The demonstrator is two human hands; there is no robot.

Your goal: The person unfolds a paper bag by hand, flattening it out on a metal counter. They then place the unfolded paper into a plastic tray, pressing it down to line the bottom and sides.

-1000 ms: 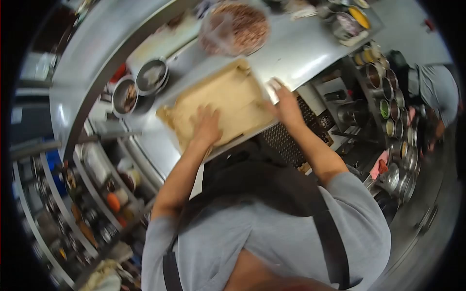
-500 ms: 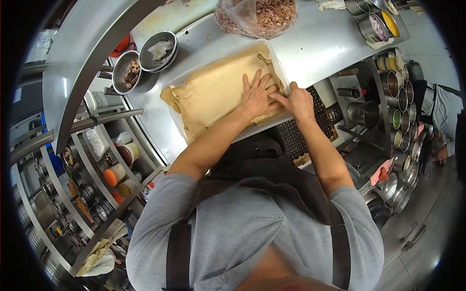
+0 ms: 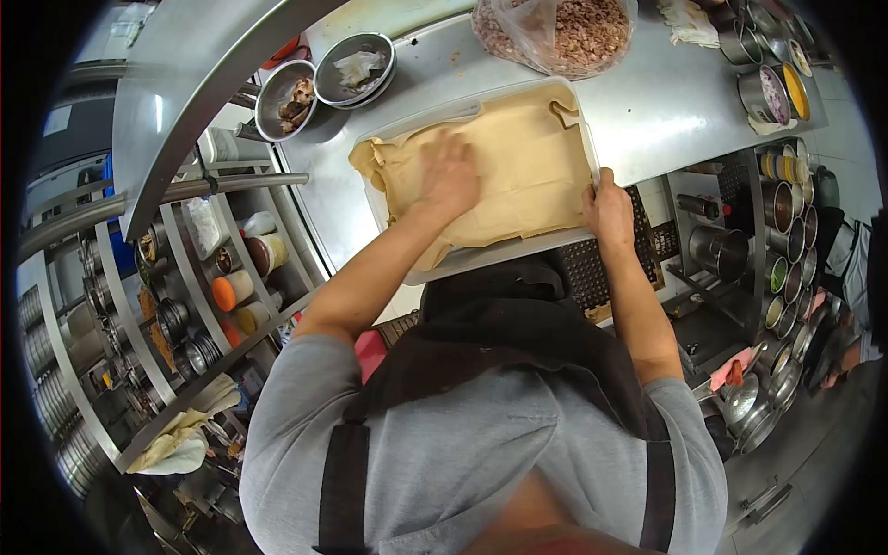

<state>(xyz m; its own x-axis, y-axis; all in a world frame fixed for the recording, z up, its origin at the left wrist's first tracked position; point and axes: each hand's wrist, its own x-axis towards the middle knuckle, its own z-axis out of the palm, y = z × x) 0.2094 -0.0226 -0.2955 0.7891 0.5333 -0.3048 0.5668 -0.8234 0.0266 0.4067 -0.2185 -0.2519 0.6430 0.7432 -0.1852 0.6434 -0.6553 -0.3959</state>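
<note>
A shallow translucent tray (image 3: 433,272) lined with tan paper (image 3: 518,153) lies on the steel counter, its paper creased and folded up around the edges. Over the left part of the paper is my left hand (image 3: 450,176), its fingers smeared by motion, so their shape and any contact are unclear. At the tray's right rim, my right hand (image 3: 609,211) is closed on the edge near the lower right corner. The paper bunches at the upper left corner and curls at the upper right one.
Behind the tray are a plastic bag of chopped brown food (image 3: 583,37) and metal bowls (image 3: 355,69), one with scraps (image 3: 285,100). Pots (image 3: 766,95) stand at the counter's right end. A steel shelf frame (image 3: 176,120) rises at left. Another person's hand (image 3: 844,359) shows far right.
My left hand has swept left across the paper from the tray's right part. My right hand's thumb has left the paper, and that hand now holds the rim. The view has shifted.
</note>
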